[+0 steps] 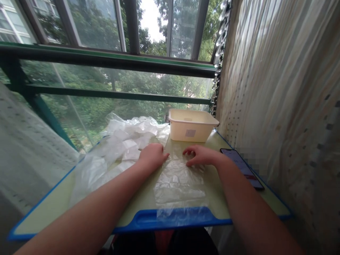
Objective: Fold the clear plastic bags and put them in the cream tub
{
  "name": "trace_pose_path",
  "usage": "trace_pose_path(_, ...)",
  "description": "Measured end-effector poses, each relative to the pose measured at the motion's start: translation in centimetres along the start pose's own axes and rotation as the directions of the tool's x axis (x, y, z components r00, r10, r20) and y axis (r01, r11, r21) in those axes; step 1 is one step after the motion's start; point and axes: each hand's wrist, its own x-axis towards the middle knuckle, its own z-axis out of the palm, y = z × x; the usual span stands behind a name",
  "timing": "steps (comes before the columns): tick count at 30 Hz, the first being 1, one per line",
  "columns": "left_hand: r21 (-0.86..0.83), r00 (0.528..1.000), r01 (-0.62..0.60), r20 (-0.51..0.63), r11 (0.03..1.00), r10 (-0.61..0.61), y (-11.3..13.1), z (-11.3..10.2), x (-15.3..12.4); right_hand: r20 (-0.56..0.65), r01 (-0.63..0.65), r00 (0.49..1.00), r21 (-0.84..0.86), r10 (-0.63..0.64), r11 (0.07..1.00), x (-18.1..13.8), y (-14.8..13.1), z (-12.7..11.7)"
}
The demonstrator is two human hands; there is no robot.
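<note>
**Work surface status: two hands on one flat plastic bag**

Item count: one flat clear plastic bag [178, 184], one loose pile of crumpled clear bags [119, 148] whose number cannot be told, one cream tub [191, 126], one phone [242, 167], one table [53, 209].

Hand state: the left hand [152, 156] rests on the flat bag's far left corner, fingers curled under. Whether they pinch the film cannot be told. The right hand [203, 156] rests on the far right part of the same bag, fingers bent and spread, tips pressed on the film, nothing enclosed.

Location: the flat bag lies in the middle of the table, its near end overlapping the blue front rim [148, 220]. The pile lies to its left, touching it.

Markings: the tub carries one small grey label [190, 133], too blurred to read. The phone's screen is lit, its writing illegible.

Clearances: the tub stands at the far edge, apart from both hands. The phone lies along the right edge, just beside the right wrist. Bare table shows at the near left corner
</note>
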Motion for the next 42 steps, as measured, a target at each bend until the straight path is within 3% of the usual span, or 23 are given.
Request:
trace_pose_path(7,-0.116,0.999,-0.032,-0.009,0.993,0.032,0.0,-0.6,-0.3,0.009,-0.021,1.0,0.04,0.02,0.999,0.2,0.5,0.1)
trace_pose_path(11,-0.252,0.988,-0.15,-0.018,0.956,0.15,0.4,-1.9,-1.0,0.01,-0.024,1.0,0.074,0.024,0.997,0.2,0.6,0.1)
trace_pose_path(14,-0.319,0.97,-0.212,0.044,0.924,0.237,0.8,-2.9,-1.8,0.019,-0.027,1.0,0.086,0.025,0.996,0.2,0.5,0.1)
trace_pose_path(17,-0.387,0.931,-0.265,0.135,0.883,0.338,1.3,-3.6,-2.5,0.017,-0.025,1.0,0.081,0.024,0.996,0.1,0.5,0.1)
trace_pose_path(21,-0.48,0.845,-0.334,0.23,0.812,0.483,1.7,-4.2,-3.0,0.007,-0.02,1.0,0.1,0.019,0.995,0.0,0.6,0.0)
trace_pose_path(24,-0.453,0.887,-0.343,0.132,0.823,0.442,1.4,-4.0,-2.7,0.005,-0.017,1.0,0.127,0.017,0.992,-0.1,0.6,-0.1)
trace_pose_path(27,-0.318,0.931,-0.341,0.018,0.884,0.365,0.7,-3.2,-2.0,-0.006,-0.015,1.0,0.142,0.016,0.99,-0.2,0.5,-0.2)
trace_pose_path(32,-0.231,0.908,-0.354,0.147,0.906,0.392,-0.2,-1.8,-1.2,-0.038,0.002,0.999,0.154,0.003,0.988,-0.4,0.1,-0.2)
trace_pose_path(42,-0.238,0.908,-0.358,0.136,0.903,0.396,-0.7,-0.7,-0.9,0.024,0.095,0.995,0.018,-0.095,0.995,0.0,-1.1,0.9)
